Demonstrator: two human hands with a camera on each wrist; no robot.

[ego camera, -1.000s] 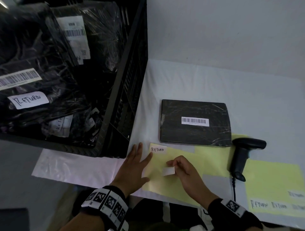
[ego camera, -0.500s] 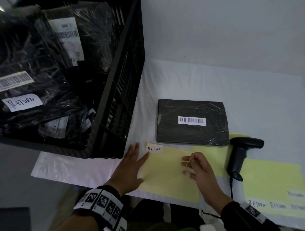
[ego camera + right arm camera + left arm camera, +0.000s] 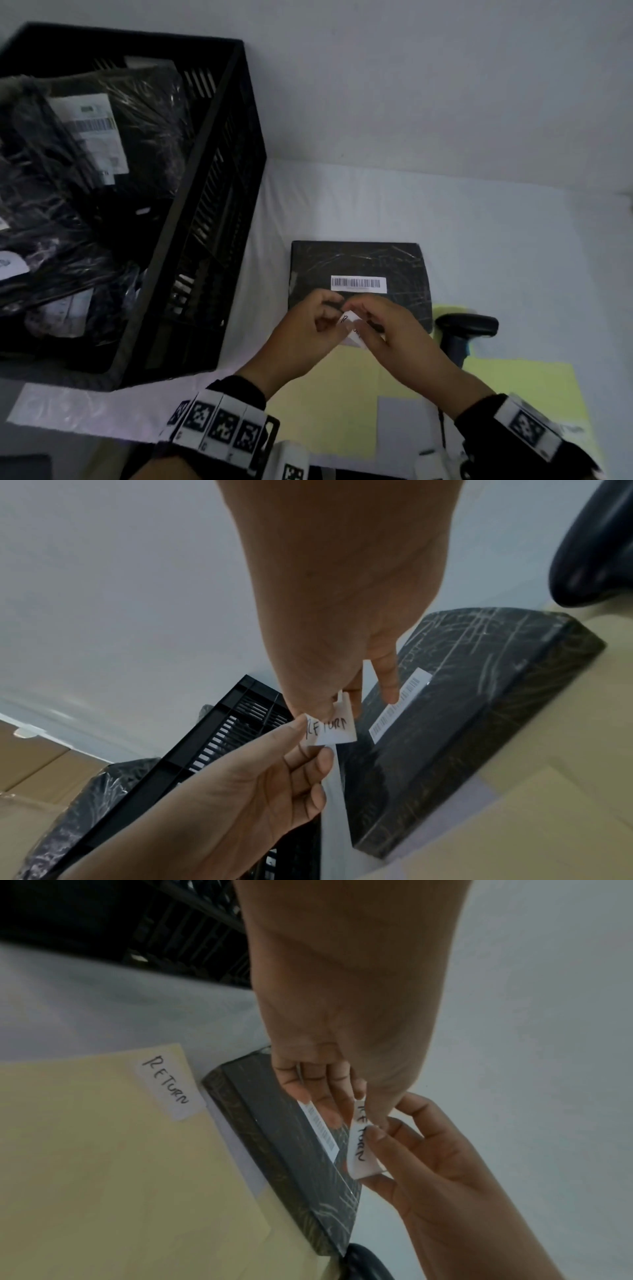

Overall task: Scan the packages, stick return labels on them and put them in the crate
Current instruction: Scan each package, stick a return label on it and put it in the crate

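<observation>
both hands pinching the label, looks peeled, hard to tell | package flat at 12 o'clock, crate at 10 | lay it just under the barcode, smooth outward

Left hand and right hand raised together in front of the body, fingertips meeting. Both pinch one label between thumb and fingers; remaining fingers loosely curled.

Head view looks down; both wrist views, close and perhaps tilted, share the package.
</observation>
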